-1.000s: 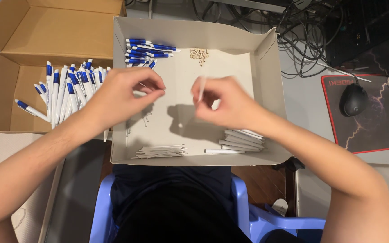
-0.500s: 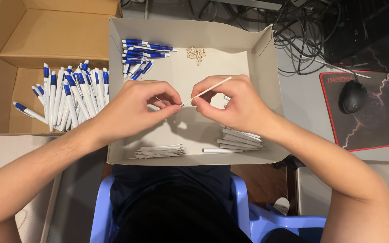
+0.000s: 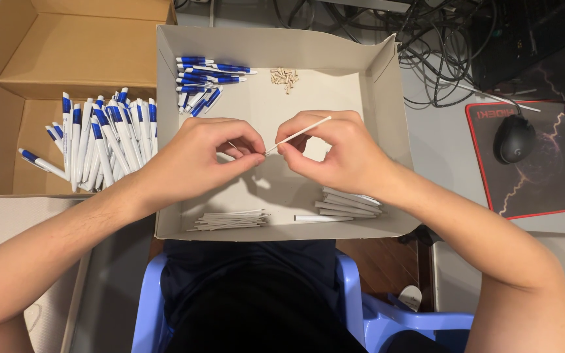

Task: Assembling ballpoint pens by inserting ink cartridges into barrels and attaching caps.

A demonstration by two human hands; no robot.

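Note:
Over the middle of a shallow grey cardboard tray (image 3: 387,78), my right hand (image 3: 341,153) pinches a thin white pen refill (image 3: 299,135) that slants up to the right. My left hand (image 3: 197,157) meets its lower tip with pinched fingertips; something tiny may be between them, but I cannot make it out. Inside the tray lie blue pen parts (image 3: 207,75) at the back left, a small heap of tiny springs (image 3: 284,77) at the back, a bundle of white refills (image 3: 230,219) at the front and white pen barrels (image 3: 348,202) at the front right.
An open brown cardboard box (image 3: 8,111) to the left holds several finished blue-and-white pens (image 3: 96,144). On the right lie a black computer mouse (image 3: 514,138) on a red-edged mouse pad (image 3: 557,189) and tangled cables (image 3: 439,39). A blue plastic chair (image 3: 361,314) is below me.
Both hands came together at the tray's middle. The refill went from upright in my right hand to slanted, with its lower tip now at my left fingertips.

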